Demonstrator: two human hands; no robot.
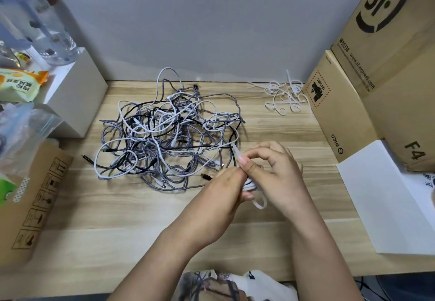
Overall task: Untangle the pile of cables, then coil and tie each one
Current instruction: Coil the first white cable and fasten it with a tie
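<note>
- A small white coiled cable sits between both hands, just in front of the big pile; most of the coil is hidden behind fingers, so its turns cannot be counted
- A flat white tie strip sticks up from the grip toward the pile, and a white loop hangs below the hands; whether that loop is tie or cable is hard to tell
- The left hand has fingers curled round the coil, thumb on top
- The right hand bends its fingers over the coil and pinches the strip near its base
- The cable pile lies mid-table: braided grey, smooth white and thin black cords looped through each other, with some plugs poking out at the edges
- Loose white ties, flat and curled, lie by the wall at the far right
- The wooden table has pale plank grain
- Cardboard boxes stand to the right, cut off by the frame; a white box stands to the left
</note>
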